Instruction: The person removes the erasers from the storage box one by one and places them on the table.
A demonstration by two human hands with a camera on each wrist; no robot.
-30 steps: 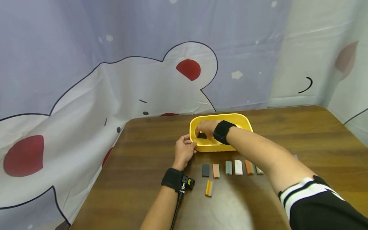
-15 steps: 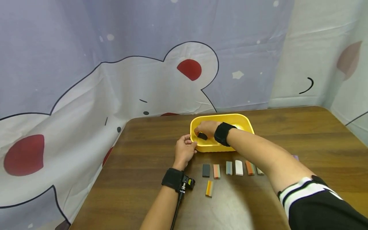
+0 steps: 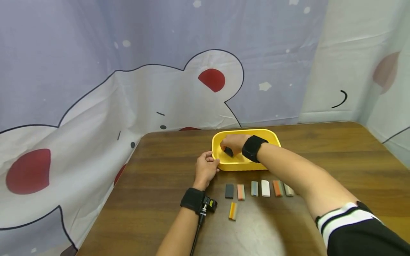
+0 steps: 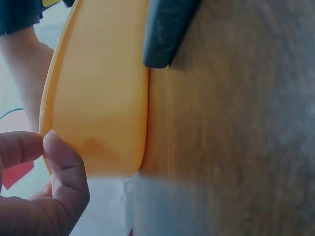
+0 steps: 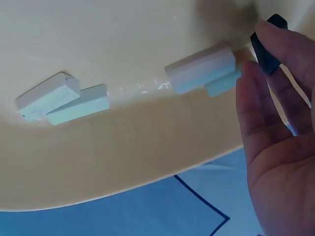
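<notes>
A yellow plastic tub (image 3: 241, 166) stands toward the back of the table. My left hand (image 3: 206, 168) pinches its near left rim between thumb and fingers, seen closely in the left wrist view, where the tub wall (image 4: 103, 88) fills the middle. My right hand (image 3: 235, 143) reaches down inside the tub. Between its thumb and fingertips it holds a small dark block (image 5: 266, 55), tilted. Beside that hand, on the tub floor, lie a pale pinkish block (image 5: 202, 69), a mint block (image 5: 224, 83) and two whitish blocks (image 5: 48, 96).
Several small blocks form a row in front of the tub, among them a dark grey block (image 3: 229, 191), a white block (image 3: 265, 188) and an orange-green block (image 3: 278, 188). A yellow-orange block (image 3: 232, 211) lies nearer. A printed curtain hangs behind the table.
My right hand has shifted slightly right inside the tub, and the dark block in its fingers has turned from nearly level to tilted. My left hand keeps its place on the rim.
</notes>
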